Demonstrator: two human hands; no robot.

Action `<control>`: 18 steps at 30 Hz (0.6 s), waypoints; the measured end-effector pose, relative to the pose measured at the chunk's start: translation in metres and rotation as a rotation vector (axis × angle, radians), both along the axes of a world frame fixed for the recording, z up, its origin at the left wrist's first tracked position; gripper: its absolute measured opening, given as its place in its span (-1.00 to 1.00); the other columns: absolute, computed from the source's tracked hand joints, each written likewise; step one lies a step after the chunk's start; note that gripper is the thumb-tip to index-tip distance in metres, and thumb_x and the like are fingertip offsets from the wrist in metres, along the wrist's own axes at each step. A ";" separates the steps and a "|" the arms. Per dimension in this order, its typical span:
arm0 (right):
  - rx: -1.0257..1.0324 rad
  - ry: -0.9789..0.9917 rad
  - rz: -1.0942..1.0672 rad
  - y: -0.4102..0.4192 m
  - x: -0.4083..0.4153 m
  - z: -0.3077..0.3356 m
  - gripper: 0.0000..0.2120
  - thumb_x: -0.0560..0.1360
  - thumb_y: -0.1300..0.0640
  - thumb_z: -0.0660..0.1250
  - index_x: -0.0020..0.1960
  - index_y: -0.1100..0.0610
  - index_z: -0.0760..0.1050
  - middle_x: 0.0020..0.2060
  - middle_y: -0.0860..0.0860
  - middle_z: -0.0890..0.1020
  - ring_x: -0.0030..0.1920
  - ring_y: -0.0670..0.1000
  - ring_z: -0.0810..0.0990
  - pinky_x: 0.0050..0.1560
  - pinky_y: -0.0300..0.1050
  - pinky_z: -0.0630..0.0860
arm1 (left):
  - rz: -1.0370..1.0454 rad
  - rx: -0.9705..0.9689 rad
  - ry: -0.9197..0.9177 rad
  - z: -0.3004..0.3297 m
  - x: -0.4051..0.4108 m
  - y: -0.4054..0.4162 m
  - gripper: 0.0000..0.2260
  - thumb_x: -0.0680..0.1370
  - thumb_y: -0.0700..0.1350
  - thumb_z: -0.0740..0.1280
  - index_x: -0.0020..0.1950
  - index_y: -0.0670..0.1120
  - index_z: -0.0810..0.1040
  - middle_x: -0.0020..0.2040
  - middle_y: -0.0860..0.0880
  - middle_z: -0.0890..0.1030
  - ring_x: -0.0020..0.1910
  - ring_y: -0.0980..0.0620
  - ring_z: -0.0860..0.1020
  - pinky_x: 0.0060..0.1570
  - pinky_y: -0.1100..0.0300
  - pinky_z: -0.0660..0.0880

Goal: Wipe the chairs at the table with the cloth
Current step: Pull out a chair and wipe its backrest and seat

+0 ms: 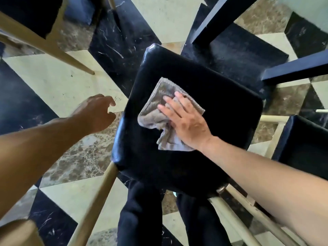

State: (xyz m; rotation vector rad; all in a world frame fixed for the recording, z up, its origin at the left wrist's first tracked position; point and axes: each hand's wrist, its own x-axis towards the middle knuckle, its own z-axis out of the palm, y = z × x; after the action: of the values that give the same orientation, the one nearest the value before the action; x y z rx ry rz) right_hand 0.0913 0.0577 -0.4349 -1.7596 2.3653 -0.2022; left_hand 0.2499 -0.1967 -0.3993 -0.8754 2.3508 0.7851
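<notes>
My right hand [186, 119] lies flat on the cloth [166, 116], fingers straight and spread, pressing it onto the black chair seat [204, 139] rather than gripping it. The cloth sits toward the left-middle of the seat, bunched under my palm with a crumpled tail trailing toward me. My left hand [96, 112] hangs off the seat's left edge over the floor [58, 86], fingers loosely curled and holding nothing; it is near the seat but not touching it.

The chief risk I see is the cloth sliding out from under a flat palm: nothing pinches it, so a quick stroke on that glossy seat may leave it behind or fold it further, and I would then be rubbing with bare skin. With the left hand not steadying anything, a firm push could also shift the chair on the polished floor toward the dark table legs [221, 22] just beyond. Other chairs [301, 144] stand close by on the right and are, I judge, not yet done.
</notes>
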 end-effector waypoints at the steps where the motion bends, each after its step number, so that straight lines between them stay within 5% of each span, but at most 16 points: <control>1: 0.014 -0.012 -0.090 -0.008 -0.017 0.000 -0.53 0.64 0.22 0.22 0.54 0.06 0.36 0.52 0.11 0.38 0.55 0.26 0.26 0.52 0.19 0.27 | 0.003 0.006 -0.002 -0.001 0.003 0.000 -0.71 0.54 -0.16 0.36 0.27 -0.10 0.55 0.14 -0.14 0.59 0.11 -0.17 0.54 0.14 0.04 0.45; 5: 0.054 -0.103 -0.422 -0.048 -0.054 0.002 -0.51 0.66 0.07 0.22 0.58 0.01 0.28 0.60 0.05 0.24 0.62 0.21 0.07 0.60 0.16 0.09 | 0.046 0.022 -0.016 -0.004 0.013 0.000 -0.70 0.55 -0.14 0.32 0.28 -0.10 0.55 0.16 -0.14 0.59 0.12 -0.17 0.54 0.16 0.02 0.46; 8: 0.082 -0.084 -0.459 -0.078 -0.048 0.000 -0.51 0.66 0.09 0.22 0.58 0.02 0.27 0.61 0.02 0.21 0.62 0.22 0.04 0.59 0.20 0.10 | 0.099 0.040 -0.079 -0.008 0.021 -0.002 -0.71 0.56 -0.10 0.30 0.28 -0.06 0.55 0.20 -0.14 0.59 0.15 -0.16 0.54 0.18 -0.01 0.48; 14: 0.075 -0.064 -0.339 -0.120 0.001 -0.002 -0.51 0.62 0.08 0.25 0.55 0.02 0.31 0.59 0.03 0.27 0.61 0.24 0.10 0.58 0.26 0.09 | 0.146 0.040 -0.184 -0.010 0.062 -0.012 -0.75 0.55 0.00 0.30 0.22 0.03 0.54 0.22 -0.08 0.60 0.17 -0.13 0.56 0.18 -0.15 0.50; 18: 0.138 -0.068 0.048 -0.120 0.056 0.001 -0.55 0.63 -0.06 0.09 0.44 0.07 0.43 0.46 0.09 0.44 0.55 0.27 0.23 0.56 0.28 0.08 | 0.161 0.018 -0.188 -0.011 0.087 -0.011 -0.77 0.56 0.00 0.32 0.18 -0.01 0.59 0.17 -0.10 0.65 0.11 -0.13 0.60 0.16 -0.06 0.53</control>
State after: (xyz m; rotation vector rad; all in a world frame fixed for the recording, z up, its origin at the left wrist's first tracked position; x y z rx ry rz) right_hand 0.1478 -0.0627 -0.4341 -1.7159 2.2300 -0.0883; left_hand 0.3367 -0.2082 -0.4106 -1.0924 2.1265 0.7514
